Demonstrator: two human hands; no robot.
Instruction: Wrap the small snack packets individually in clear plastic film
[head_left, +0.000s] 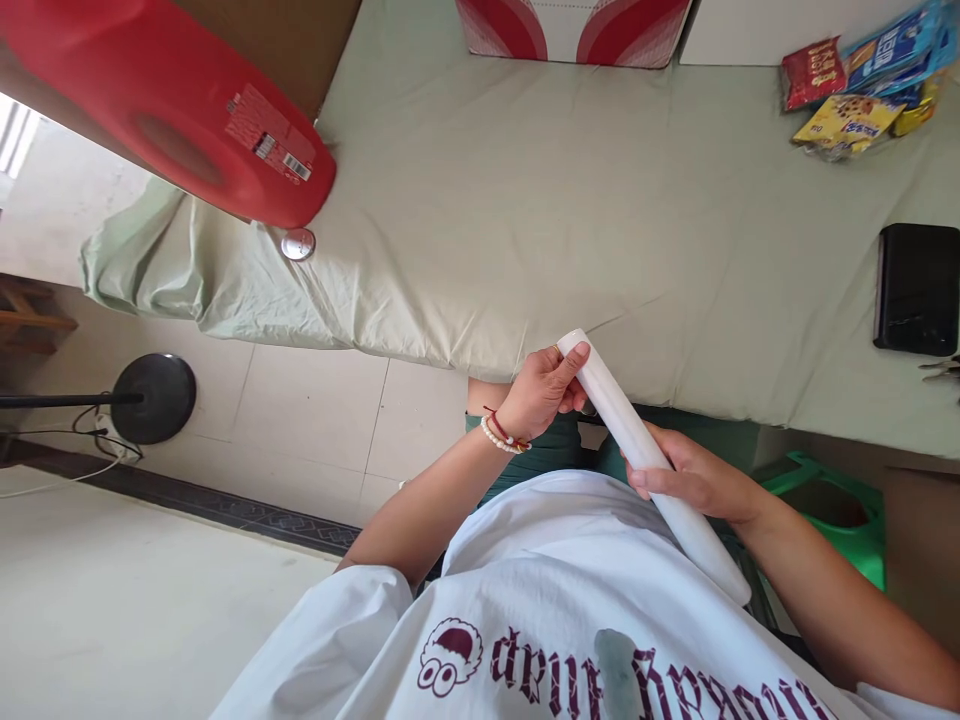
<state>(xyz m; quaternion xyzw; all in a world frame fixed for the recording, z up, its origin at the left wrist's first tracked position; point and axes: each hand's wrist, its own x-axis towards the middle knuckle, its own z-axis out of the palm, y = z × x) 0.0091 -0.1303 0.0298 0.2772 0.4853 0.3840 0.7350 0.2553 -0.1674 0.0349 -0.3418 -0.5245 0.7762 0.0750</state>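
Note:
A long white roll [626, 425] lies slantwise across my lap, its upper end over the edge of the cloth-covered table and its lower end against my shirt. At the upper end, my left hand [546, 390] grips it with the thumb on the rim and the fingers curled beneath. Around its middle, my right hand [686, 472] is closed, thumb on the near side. Whether the roll is film, paper or a bare tube I cannot tell.
A big red jug [202, 130] and a small round tin [298, 244] are on the table's left. Farther back stand a red-and-white box [574, 30] and snack packets [847, 85]. At right lies a black rectangular case [919, 290]. A green stool [862, 530] and black stand base [154, 397] are below.

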